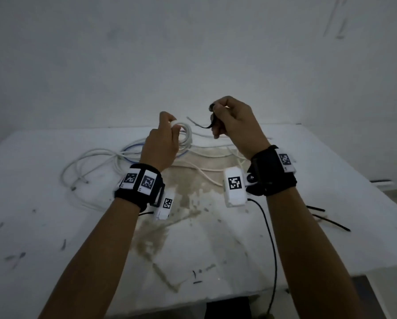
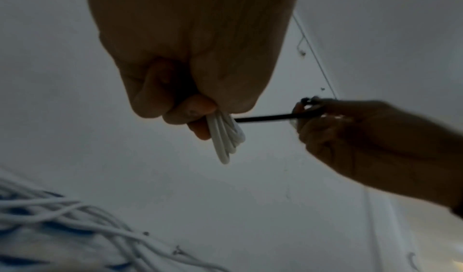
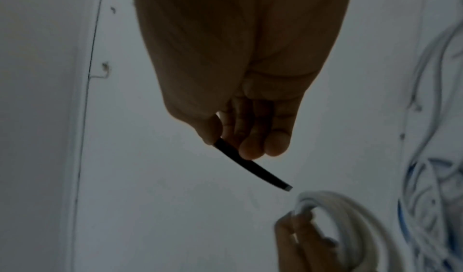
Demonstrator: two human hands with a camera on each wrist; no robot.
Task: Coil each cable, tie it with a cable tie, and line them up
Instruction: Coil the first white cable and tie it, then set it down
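Head view: two hands, one white coil [image 1: 185, 134], one black tie [image 1: 205, 125].

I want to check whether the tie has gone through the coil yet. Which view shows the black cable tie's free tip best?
The right wrist view: the black cable tie ends just short of the white cable coil, with a gap. In the left wrist view the coil hides the tip; the head view shows it small and blurred.

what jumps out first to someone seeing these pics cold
Two raised hands mid-table: the left hand grips a small white cable coil, and the right hand pinches a black cable tie pointed at it. Behind them, loose white and blue cables sprawl on the stained table.
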